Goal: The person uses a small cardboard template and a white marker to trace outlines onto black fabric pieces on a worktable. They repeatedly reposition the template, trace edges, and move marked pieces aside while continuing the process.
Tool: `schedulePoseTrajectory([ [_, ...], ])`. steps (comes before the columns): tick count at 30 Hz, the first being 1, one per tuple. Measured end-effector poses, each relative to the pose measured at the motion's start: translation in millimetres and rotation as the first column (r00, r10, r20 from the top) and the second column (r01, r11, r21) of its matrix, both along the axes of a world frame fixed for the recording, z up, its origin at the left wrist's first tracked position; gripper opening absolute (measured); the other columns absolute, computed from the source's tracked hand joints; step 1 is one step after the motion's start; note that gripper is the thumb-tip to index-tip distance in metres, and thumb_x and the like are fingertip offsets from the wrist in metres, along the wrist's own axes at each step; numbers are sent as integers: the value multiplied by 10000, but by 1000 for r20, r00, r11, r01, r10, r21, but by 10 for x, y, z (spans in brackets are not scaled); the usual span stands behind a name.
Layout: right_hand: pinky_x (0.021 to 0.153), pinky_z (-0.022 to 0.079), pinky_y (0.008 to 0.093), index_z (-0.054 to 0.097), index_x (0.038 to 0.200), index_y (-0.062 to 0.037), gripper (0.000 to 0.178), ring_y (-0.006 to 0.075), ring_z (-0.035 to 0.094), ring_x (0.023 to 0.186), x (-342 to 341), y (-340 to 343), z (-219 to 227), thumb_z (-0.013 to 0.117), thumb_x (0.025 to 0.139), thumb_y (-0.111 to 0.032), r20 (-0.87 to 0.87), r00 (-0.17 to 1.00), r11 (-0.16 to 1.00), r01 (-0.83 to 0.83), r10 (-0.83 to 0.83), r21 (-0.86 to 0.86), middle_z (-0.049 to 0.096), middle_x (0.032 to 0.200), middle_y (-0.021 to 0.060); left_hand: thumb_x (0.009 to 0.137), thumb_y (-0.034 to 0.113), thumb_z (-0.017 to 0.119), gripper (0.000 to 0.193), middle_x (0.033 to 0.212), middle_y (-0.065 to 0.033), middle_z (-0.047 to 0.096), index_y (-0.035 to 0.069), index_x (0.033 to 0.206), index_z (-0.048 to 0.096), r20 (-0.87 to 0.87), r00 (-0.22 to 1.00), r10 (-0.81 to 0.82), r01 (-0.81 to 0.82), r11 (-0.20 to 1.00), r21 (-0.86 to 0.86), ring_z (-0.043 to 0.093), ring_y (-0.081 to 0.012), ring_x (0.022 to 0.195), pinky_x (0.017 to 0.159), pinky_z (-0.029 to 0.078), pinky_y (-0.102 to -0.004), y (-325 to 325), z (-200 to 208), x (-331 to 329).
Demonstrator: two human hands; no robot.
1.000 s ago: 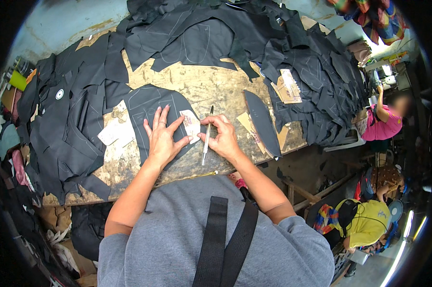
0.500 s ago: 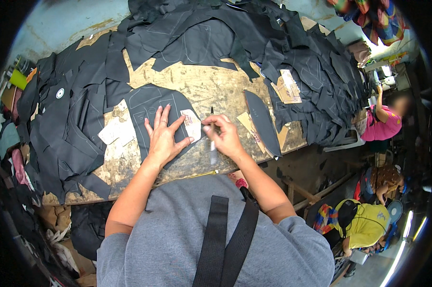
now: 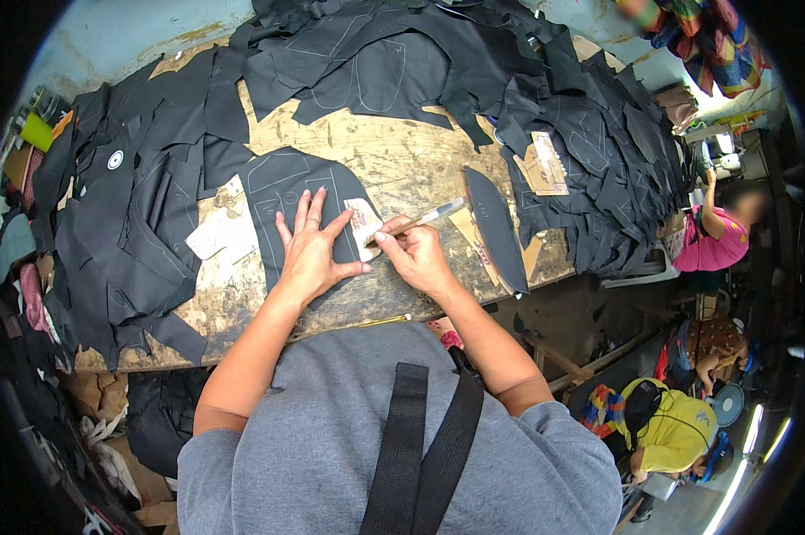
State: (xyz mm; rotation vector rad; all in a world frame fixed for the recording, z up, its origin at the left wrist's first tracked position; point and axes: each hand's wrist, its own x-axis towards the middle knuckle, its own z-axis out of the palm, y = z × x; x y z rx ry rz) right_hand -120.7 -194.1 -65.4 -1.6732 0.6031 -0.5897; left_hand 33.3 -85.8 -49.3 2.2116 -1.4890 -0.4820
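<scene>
A black leather-like piece with pale outlines drawn on it lies on the worn wooden table. My left hand rests on it with fingers spread, thumb at the lower edge of a small cream card template. The template sits along the piece's right edge. Between the fingertips of my right hand is a slim pen, slanting with its clear end up to the right. Its lower end points at the template's right edge; whether it touches is hidden by my fingers.
Heaps of black material cover the table's left, back and right sides. Card templates lie left of the piece, others to the right. A dark curved piece lies near my right hand. People sit at the right.
The pen has swung from upright, blurred, to slanting up to the right. My right hand has turned slightly and its fingers now meet the template's edge. My left hand stays nearly in place.
</scene>
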Motion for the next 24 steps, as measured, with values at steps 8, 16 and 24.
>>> schedulePoseTrajectory([
  [8, 653, 513, 325, 643, 815, 35, 92, 251, 661, 743, -27, 5, 160, 673, 819, -51, -167, 964, 890, -255, 205, -379, 664, 819, 131, 364, 492, 881, 1036, 1505, -204, 232, 129, 1279, 558, -29, 1000, 4, -3, 999, 42, 124, -347, 1425, 1084, 30, -642, -19, 69, -5],
  [16, 613, 501, 366, 650, 743, 40, 156, 318, 639, 672, 421, -177, 207, 636, 825, -93, -83, 994, 882, -98, 67, -461, 650, 742, 171, 658, 337, 805, 661, 1495, -183, 267, 134, 1244, 578, -36, 997, 74, -74, 997, -11, 157, -335, 1420, 1082, 57, -630, -47, -39, -25],
  [24, 662, 491, 374, 639, 775, 38, 98, 327, 625, 712, 701, -289, 173, 639, 804, -56, -22, 1000, 897, -14, 4, -441, 643, 752, 160, 654, 374, 797, 601, 1484, -198, 280, 239, 1213, 624, 27, 999, 20, -19, 998, -55, 167, -366, 1408, 1068, 58, -653, -4, -27, -50],
])
